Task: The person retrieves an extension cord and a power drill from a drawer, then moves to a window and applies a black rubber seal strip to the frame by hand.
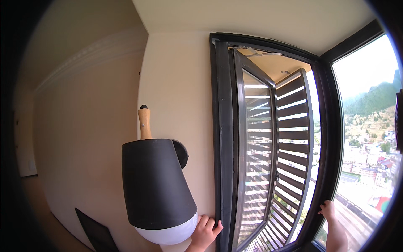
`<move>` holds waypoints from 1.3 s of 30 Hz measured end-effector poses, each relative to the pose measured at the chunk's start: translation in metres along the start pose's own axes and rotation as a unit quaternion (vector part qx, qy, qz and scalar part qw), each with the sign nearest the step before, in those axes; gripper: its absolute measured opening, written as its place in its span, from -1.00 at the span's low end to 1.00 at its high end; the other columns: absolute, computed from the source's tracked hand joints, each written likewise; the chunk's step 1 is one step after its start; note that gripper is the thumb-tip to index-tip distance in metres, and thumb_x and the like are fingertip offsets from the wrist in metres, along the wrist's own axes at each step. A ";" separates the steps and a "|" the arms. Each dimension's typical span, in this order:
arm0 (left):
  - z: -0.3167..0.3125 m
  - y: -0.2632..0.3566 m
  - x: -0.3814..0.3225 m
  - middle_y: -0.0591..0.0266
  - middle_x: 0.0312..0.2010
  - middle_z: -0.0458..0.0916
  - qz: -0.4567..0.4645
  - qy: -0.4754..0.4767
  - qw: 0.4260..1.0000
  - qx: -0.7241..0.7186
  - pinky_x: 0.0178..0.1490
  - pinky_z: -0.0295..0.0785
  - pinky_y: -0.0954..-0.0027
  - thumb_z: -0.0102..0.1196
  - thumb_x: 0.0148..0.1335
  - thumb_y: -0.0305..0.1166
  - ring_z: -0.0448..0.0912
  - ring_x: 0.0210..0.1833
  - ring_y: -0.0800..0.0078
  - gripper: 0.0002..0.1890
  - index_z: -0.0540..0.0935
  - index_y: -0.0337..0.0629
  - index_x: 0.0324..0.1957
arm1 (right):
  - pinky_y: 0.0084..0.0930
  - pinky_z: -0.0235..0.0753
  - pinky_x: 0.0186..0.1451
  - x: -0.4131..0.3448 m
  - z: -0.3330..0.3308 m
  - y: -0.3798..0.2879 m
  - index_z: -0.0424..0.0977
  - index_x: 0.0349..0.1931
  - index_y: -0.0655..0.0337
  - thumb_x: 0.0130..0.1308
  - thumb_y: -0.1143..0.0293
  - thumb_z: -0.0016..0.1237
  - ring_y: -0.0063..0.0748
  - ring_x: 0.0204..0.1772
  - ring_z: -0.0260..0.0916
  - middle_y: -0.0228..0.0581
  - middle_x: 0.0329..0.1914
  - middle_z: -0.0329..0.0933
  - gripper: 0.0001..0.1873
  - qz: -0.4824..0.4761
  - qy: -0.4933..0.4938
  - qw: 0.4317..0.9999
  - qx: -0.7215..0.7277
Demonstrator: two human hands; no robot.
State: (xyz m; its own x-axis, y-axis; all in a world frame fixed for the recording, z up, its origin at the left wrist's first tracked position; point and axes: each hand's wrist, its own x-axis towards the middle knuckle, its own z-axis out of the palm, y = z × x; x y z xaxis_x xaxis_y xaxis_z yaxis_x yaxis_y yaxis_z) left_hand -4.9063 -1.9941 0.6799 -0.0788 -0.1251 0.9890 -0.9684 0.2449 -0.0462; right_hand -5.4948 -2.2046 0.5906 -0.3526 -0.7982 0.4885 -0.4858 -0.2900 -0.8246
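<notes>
My left hand rests against the wall beside the dark window frame, its thumb at the frame's edge, just right of the white globe of a black wall lamp. At the lower right my right hand touches the dark mullion between two panes, fingers bent; whether it grips the mullion is unclear. Between the hands a glazed casement sash stands swung outward on a metal stay. Beyond it is a slatted louvre panel.
The lamp has a wooden handle-like top and projects from the wall close in front. A dark panel is low on the left. Through the fixed pane buildings and a road lie far below, with a mountain behind.
</notes>
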 end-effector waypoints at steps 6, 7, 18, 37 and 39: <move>0.006 -0.002 0.002 0.22 -0.53 0.43 0.015 0.004 1.000 0.011 -0.23 0.37 0.14 0.26 0.08 -0.18 0.41 -0.35 0.15 -0.66 0.47 -0.12 -0.65 | -0.35 0.62 -0.54 -0.003 -0.004 -0.003 0.36 -0.49 0.50 0.31 0.62 0.06 -0.11 -0.52 0.67 -0.04 -0.59 0.44 -0.78 0.003 0.004 1.000 -0.012; 0.004 -0.001 0.002 0.24 -0.55 0.41 0.009 0.002 0.999 0.032 -0.16 0.33 0.08 0.23 0.09 -0.17 0.40 -0.35 0.16 -0.65 0.46 -0.10 -0.67 | -0.35 0.61 -0.54 -0.002 -0.003 -0.003 0.35 -0.51 0.48 0.31 0.61 0.07 -0.11 -0.51 0.67 -0.06 -0.60 0.43 -0.77 -0.001 0.005 1.000 -0.027; -0.015 0.017 0.009 0.21 -0.34 0.57 -0.004 -0.017 0.998 0.055 0.04 0.28 -0.03 0.19 0.21 -0.19 0.50 -0.16 0.12 -0.73 0.53 -0.12 -0.49 | -0.29 0.61 -0.45 -0.022 -0.008 -0.020 0.42 -0.49 0.45 0.28 0.52 0.16 -0.08 -0.46 0.69 0.08 -0.52 0.52 -0.76 -0.021 0.014 0.997 -0.078; -0.009 0.024 0.010 -0.01 -0.30 0.58 0.040 -0.047 0.989 0.136 0.01 0.30 -0.06 0.12 0.32 -0.24 0.50 -0.14 -0.07 -0.71 0.54 -0.22 -0.47 | -0.23 0.59 -0.33 -0.033 -0.009 -0.029 0.52 -0.50 0.22 0.33 0.27 0.14 -0.18 -0.51 0.63 -0.18 -0.67 0.57 -0.73 -0.067 0.078 0.982 -0.161; -0.010 0.024 0.007 -0.03 -0.29 0.58 0.037 -0.051 0.989 0.135 0.04 0.30 -0.07 0.12 0.33 -0.23 0.50 -0.13 -0.09 -0.71 0.55 -0.21 -0.45 | -0.19 0.59 -0.31 -0.034 -0.010 -0.027 0.53 -0.49 0.21 0.31 0.27 0.15 -0.12 -0.49 0.63 -0.16 -0.66 0.56 -0.74 -0.063 0.080 0.985 -0.137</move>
State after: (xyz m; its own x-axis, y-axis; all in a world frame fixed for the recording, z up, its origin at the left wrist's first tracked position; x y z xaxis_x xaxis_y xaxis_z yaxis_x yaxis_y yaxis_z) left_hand -4.9273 -1.9798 0.6875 -0.1618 -0.2168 0.9627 -0.9859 -0.0076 -0.1674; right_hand -5.4775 -2.1642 0.5990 -0.3872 -0.6651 0.6385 -0.7237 -0.2098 -0.6574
